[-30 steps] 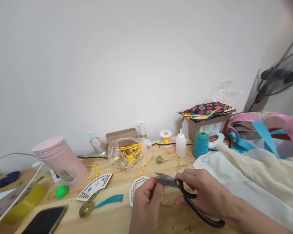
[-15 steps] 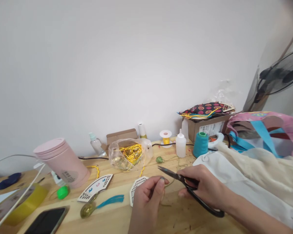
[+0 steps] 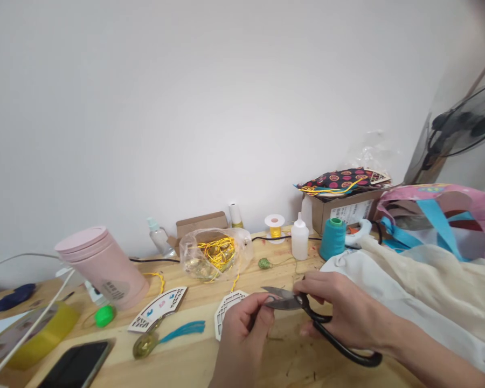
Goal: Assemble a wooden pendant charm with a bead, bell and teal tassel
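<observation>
My right hand (image 3: 339,307) grips the black-handled scissors (image 3: 327,328) by their looped handles, with the dark metal blades (image 3: 281,298) pointing left and slightly apart. My left hand (image 3: 242,337) is pinched right by the blades, and a thin olive thread (image 3: 275,338) seems to lead into its fingers. That thread is too fine to follow all the way. A small green thread-wrapped knot (image 3: 264,263) lies farther back on the wooden table (image 3: 186,361). A white fretwork wooden piece (image 3: 228,312) is partly hidden behind my left hand.
Nearby stand a clear bag of yellow cord (image 3: 214,253), a glue bottle (image 3: 299,237) and a teal thread cone (image 3: 332,240). A fan-shaped fretwork piece (image 3: 157,309), teal tassel (image 3: 181,331), pink tumbler (image 3: 103,268) and phone (image 3: 76,365) lie left. Cream cloth (image 3: 420,285) covers the right.
The scissors have swung down from pointing up-left to nearly level, their blades now slightly apart beside my left fingers. Both hands have shifted only a little.
</observation>
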`<state>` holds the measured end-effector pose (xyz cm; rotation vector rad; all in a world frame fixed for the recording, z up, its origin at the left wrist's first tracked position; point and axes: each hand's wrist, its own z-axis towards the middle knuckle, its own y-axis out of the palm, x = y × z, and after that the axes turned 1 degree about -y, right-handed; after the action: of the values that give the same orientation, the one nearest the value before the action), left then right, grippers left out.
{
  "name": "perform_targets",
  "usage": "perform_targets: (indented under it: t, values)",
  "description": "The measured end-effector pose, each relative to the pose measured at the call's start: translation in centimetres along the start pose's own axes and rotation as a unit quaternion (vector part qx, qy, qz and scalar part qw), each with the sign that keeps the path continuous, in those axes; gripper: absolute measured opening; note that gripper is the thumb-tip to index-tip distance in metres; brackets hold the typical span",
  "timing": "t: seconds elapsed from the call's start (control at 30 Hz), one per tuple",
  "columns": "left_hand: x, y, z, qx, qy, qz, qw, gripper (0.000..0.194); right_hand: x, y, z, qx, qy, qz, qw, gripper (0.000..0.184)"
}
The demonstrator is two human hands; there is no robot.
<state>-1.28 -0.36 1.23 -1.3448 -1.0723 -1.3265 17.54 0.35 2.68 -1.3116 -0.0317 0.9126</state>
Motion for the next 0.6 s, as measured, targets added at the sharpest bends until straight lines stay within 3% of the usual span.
perform_targets:
  t: [0.3, 0.6]
  values:
    - [-0.41, -0.30, 0.07, -0.046, -0.009, 0.022, 0.999, 0.023, -0.09, -0.34, 0.09, -0.040, -0.010, -0.032, 0.999, 0.036]
    - [-0.18, -0.12, 0.20, -0.051, -0.013, 0.021, 0.998, 0.025, -0.12, -0.33, -0.11, -0.048, -0.011, -0.027, 0.998, 0.032]
